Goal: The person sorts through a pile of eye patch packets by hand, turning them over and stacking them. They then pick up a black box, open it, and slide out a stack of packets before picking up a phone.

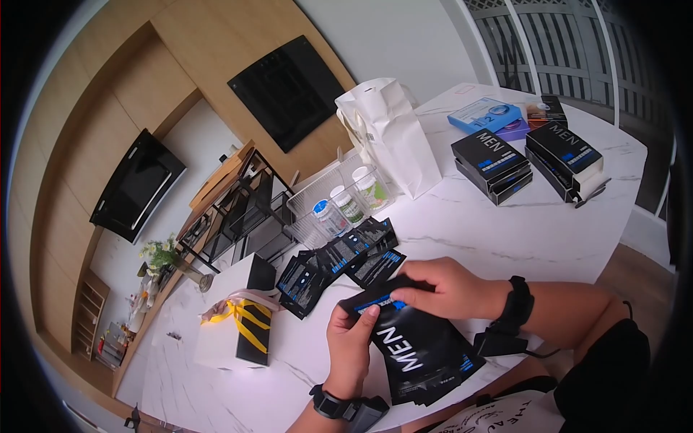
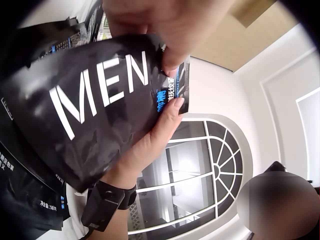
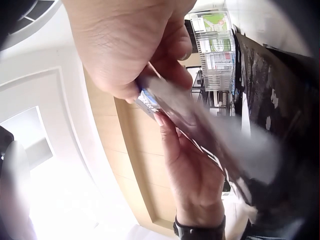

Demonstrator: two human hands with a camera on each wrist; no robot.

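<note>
Both hands grip a black foil sachet (image 1: 415,339) marked "MEN" by its top end, low over the near part of the table. My left hand (image 1: 349,348) pinches the left corner, thumb on the front face. At the right corner, my right hand (image 1: 449,287) has its thumb on the front and curled fingers behind. In the left wrist view the sachet (image 2: 107,102) looks sealed along the edge, with both thumbs close together. More black sachets (image 1: 468,361) show under and beside it. Just beyond the hands, several similar sachets (image 1: 302,285) lie in an overlapping pile.
A white box (image 1: 216,333) with yellow ribbon stands left. Behind the pile is a clear basket (image 1: 299,216) holding bottles (image 1: 368,189), beside a white paper bag (image 1: 397,144). Black "MEN" cartons (image 1: 491,160) and a blue box (image 1: 480,115) sit at the far right of the marble table (image 1: 570,238).
</note>
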